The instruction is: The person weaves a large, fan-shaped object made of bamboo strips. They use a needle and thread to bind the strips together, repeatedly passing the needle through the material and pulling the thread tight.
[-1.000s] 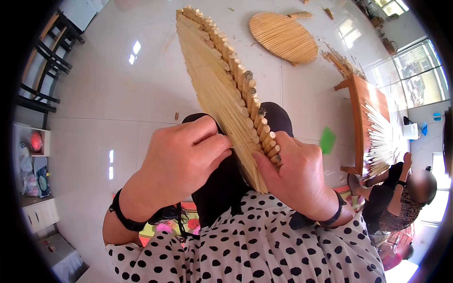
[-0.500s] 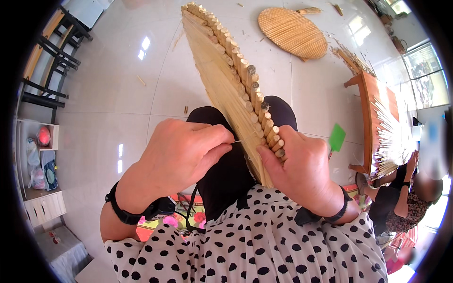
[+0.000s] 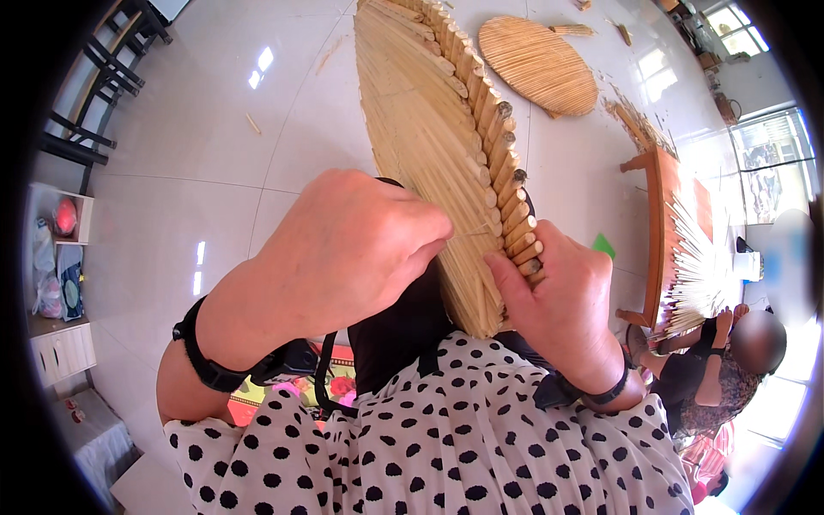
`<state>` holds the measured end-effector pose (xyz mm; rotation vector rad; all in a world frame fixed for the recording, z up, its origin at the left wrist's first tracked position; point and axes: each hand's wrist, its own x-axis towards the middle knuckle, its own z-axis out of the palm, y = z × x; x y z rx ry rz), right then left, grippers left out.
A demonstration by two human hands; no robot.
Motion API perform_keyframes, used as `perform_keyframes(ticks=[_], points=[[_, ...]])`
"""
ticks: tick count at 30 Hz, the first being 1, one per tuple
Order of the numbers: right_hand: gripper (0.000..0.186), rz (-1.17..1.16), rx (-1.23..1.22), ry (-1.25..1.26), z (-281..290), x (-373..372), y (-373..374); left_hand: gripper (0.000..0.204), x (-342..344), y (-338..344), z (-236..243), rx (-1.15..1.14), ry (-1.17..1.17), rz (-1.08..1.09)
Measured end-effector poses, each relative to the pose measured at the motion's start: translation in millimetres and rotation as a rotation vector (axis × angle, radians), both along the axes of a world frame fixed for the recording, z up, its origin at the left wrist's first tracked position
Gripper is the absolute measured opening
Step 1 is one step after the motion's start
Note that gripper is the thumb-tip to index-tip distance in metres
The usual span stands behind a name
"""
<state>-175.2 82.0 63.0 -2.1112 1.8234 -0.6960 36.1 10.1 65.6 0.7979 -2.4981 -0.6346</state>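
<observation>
Across my lap stands a tilted mat of bundled pale stalks (image 3: pixel 421 137), with a thick row of cut stalk ends along its right edge. My right hand (image 3: pixel 562 283) grips that edge near my body, thumb on the inner face and fingers round the outside. To its left, my left hand (image 3: pixel 352 240) is closed in a pinch, back of the hand toward me. A thin thread (image 3: pixel 475 232) runs from its fingertips to the stalk ends. The left fingertips are partly hidden, so anything else between them cannot be made out.
A round stalk mat (image 3: pixel 539 69) lies on the tiled floor ahead. On the right, loose stalks (image 3: pixel 691 275) lie against an orange-brown wooden table (image 3: pixel 654 232), and another person (image 3: pixel 704 373) sits near it. Black-framed benches (image 3: pixel 99 64) and a shelf (image 3: pixel 77 227) stand left.
The mat has tilted so more of its inner face shows. My left hand has moved slightly right and up, nearer the edge; my right hand keeps its hold.
</observation>
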Motion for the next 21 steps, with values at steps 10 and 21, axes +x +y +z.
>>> perform_keyframes(ticks=[10, 21], points=[[0.029, 0.188, 0.058, -0.02, 14, -5, -2, 0.012, 3, 1, 6, -0.033, -0.013, -0.019], [0.062, 0.731, 0.238, -0.669, -39, -41, -19, 0.016, 28, 20, 9, 0.105, -0.079, 0.119]])
